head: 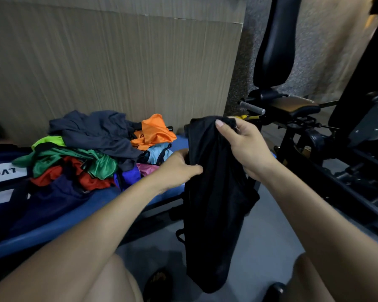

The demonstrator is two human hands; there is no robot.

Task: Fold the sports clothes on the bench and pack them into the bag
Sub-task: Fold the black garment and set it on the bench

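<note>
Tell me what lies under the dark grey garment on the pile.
Under the dark grey garment show a green shiny piece, lime fabric, red cloth and light blue fabric. Whatever lies deeper is covered.

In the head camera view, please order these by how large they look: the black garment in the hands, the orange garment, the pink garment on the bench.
1. black garment, though it is nearest the camera
2. orange garment
3. pink garment, mostly hidden

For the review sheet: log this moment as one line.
stage: folding | left hand: pinches black garment | right hand: grips its top edge | pile of clothes: unfolded on bench | bag: far left
</note>
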